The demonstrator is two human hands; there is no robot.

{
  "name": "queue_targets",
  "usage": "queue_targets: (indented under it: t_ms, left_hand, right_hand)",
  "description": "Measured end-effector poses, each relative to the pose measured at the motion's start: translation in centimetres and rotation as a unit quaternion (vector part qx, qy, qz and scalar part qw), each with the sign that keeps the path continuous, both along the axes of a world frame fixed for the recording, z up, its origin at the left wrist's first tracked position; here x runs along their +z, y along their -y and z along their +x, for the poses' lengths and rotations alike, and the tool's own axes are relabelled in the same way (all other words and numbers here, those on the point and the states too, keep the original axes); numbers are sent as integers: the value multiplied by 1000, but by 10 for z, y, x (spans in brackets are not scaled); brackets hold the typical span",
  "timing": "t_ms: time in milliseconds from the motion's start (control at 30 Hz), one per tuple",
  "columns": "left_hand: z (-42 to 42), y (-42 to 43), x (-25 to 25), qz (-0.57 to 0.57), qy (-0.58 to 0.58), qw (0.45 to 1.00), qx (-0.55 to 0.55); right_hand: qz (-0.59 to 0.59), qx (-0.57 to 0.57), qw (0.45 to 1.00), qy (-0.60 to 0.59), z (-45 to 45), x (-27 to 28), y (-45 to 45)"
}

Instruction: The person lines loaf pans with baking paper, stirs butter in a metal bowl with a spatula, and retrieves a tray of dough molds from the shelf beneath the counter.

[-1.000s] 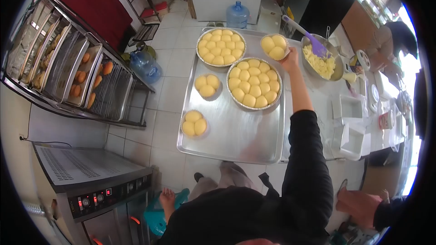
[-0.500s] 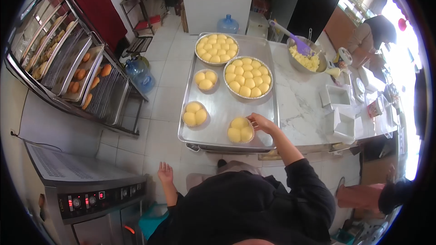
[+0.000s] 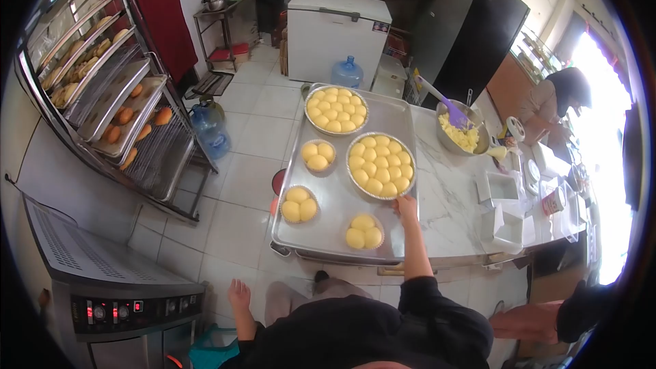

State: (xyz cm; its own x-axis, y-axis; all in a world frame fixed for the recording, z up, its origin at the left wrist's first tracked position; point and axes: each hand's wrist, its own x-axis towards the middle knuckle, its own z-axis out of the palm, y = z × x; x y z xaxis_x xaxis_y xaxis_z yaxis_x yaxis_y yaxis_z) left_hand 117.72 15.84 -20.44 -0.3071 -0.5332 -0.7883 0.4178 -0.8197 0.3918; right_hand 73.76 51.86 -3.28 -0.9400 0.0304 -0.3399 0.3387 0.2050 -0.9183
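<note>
A metal tray (image 3: 328,225) bears two large round pans of yellow dough balls, one at the back left (image 3: 336,110) and one at the right (image 3: 381,165). Three small paper cups of dough stand on it: a left rear one (image 3: 318,156), a left front one (image 3: 298,204) and a front right one (image 3: 364,231). My right hand (image 3: 406,206) is at the front rim of the right pan, its fingertips partly hidden there. Held low beside my body, away from the tray, my left hand (image 3: 239,294) is empty with fingers apart.
Right of the tray, a marble table (image 3: 444,212) bears a bowl (image 3: 480,142) of yellow filling with a purple spatula (image 3: 456,115) and white boxes (image 3: 502,227). A tray rack (image 3: 150,157) and an oven (image 3: 116,287) stand left. Another person (image 3: 547,106) works at the right.
The small cup once in my right hand now sits at the tray's front right, released. My right hand has moved from it to the right pan's rim.
</note>
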Motion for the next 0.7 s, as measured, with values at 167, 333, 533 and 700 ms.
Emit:
queue_targets:
  t_ms: [167,333,533,700]
  left_hand:
    - [45,18,-9,-54,58,996,-35]
    - [40,102,109,-148,-20,987,-67]
    - [-55,177,247,-242,-167,941,-167]
    - [-50,232,255,-273,-80,955,-87]
  right_hand:
    - [298,141,933,-140,-25,-47,-61]
    - [110,-160,902,-386,79,149,140]
    - [-22,424,843,-329,303,124,439]
    - [-157,649,713,-214,333,98,503]
